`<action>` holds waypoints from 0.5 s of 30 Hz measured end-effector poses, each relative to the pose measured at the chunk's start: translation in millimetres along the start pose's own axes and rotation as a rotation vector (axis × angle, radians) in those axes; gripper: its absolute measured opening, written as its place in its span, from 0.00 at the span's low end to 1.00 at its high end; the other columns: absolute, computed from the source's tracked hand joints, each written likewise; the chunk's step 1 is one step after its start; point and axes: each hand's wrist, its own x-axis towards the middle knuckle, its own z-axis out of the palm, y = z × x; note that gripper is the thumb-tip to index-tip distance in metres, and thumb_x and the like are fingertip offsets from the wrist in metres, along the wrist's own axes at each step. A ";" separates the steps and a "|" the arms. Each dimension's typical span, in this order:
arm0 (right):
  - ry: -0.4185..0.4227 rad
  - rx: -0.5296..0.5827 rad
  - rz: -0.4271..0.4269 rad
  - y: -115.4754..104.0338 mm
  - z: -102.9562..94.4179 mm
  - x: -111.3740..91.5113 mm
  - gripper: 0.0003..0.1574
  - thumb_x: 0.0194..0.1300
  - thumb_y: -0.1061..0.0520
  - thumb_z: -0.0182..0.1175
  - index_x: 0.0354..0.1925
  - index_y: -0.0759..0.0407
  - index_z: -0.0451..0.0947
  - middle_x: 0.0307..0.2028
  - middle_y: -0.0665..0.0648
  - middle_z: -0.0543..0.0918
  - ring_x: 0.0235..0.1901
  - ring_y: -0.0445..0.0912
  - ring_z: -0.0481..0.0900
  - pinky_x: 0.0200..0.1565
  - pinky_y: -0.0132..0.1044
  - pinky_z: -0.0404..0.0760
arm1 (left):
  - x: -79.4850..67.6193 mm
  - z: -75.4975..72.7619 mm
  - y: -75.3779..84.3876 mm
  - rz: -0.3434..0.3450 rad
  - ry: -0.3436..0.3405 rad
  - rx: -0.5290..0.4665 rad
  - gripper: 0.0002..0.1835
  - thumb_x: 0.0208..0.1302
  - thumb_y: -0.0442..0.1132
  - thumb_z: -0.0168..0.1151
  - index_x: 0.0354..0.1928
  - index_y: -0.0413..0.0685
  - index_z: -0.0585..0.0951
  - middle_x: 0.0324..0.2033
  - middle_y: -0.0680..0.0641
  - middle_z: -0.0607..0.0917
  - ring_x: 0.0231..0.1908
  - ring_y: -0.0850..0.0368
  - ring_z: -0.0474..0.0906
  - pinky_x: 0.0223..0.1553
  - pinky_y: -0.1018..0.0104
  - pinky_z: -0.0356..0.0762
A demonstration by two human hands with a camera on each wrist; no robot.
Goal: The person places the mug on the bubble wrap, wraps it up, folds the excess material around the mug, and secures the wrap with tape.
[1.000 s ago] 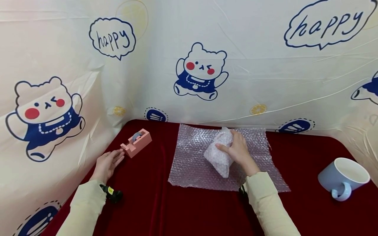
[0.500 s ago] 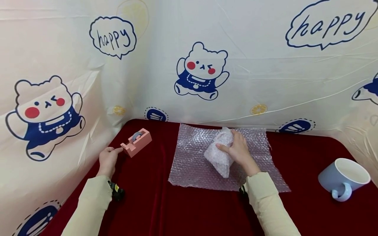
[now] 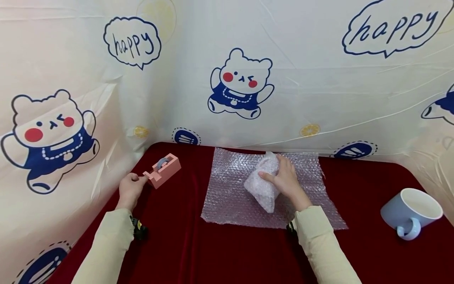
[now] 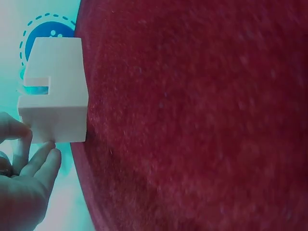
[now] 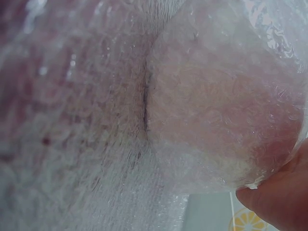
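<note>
Wrapped bundle (image 3: 260, 187), a lumpy package of clear bubble wrap, held on a flat bubble-wrap sheet (image 3: 225, 193) that spreads out beneath it on all sides. The right hand (image 3: 288, 179) grasps the bundle from its right side, the thumb (image 3: 267, 176) lying across the top and the fingers over the far side; the forearm, in a pale sleeve (image 3: 315, 232), slants in from the bundle's near right. Well to the left of the bundle stands a pink tape dispenser (image 3: 167, 173) with a blue roll (image 3: 162, 162). The left hand (image 3: 130, 191), on the dispenser's side away from the bundle, brings thumb and forefinger together at its near end, the other fingers extending beneath; whether tape lies between the tips cannot be told. Red cloth (image 3: 230, 256) runs in a broad strip between bundle and dispenser, in front of the bundle, and to its right as far as a light blue mug (image 3: 399, 213). Behind the bundle, the sheet nearly reaches the printed curtain (image 3: 301, 79); far to its left, the table's edge passes close beside the left hand.
</note>
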 end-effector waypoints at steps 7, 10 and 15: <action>0.004 -0.003 0.001 -0.4 -3.4 -0.7 0.58 0.59 0.42 0.64 0.71 0.69 0.45 0.70 0.71 0.52 0.71 0.65 0.46 0.71 0.59 0.47 | -1.5 3.7 1.0 0.147 0.036 0.146 0.14 0.66 0.37 0.54 0.25 0.42 0.64 0.37 0.39 0.78 0.32 0.53 0.68 0.33 0.65 0.65; 0.008 -0.007 0.005 -0.4 -3.3 -0.4 0.59 0.58 0.42 0.64 0.71 0.69 0.46 0.70 0.71 0.53 0.71 0.65 0.47 0.71 0.59 0.47 | -2.3 4.2 -5.4 0.175 0.046 0.187 0.12 0.65 0.35 0.54 0.26 0.41 0.65 0.36 0.36 0.80 0.32 0.52 0.70 0.33 0.66 0.65; 0.000 -0.002 0.007 -1.4 -1.8 0.0 0.59 0.58 0.41 0.64 0.71 0.69 0.46 0.71 0.71 0.53 0.71 0.65 0.47 0.71 0.60 0.48 | -5.6 -0.6 -16.5 0.139 0.054 0.197 0.11 0.66 0.37 0.54 0.27 0.39 0.69 0.42 0.32 0.82 0.30 0.54 0.72 0.30 0.68 0.65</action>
